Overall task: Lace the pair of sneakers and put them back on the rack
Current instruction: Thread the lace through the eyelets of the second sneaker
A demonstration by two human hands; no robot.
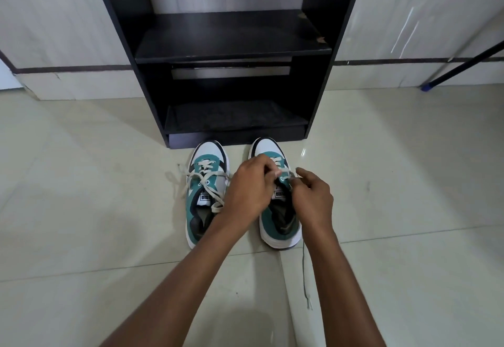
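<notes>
Two teal, white and black sneakers stand side by side on the floor, toes toward the black rack (pixel 231 46). The left sneaker (pixel 203 204) has a cream lace through its lower eyelets, with loose ends spread over it. My left hand (pixel 251 191) and my right hand (pixel 313 199) meet over the right sneaker (pixel 281 224), each pinching its cream lace (pixel 283 173) near the upper eyelets. One loose end of that lace (pixel 305 273) trails down the floor on the right. My hands hide most of this shoe's tongue.
The rack's two shelves hold nothing; the lower one (pixel 234 120) sits just behind the toes. A tiled wall runs behind it. A dark pole with a blue tip (pixel 461 69) leans at the right. Pale floor tiles (pixel 95 210) surround the shoes.
</notes>
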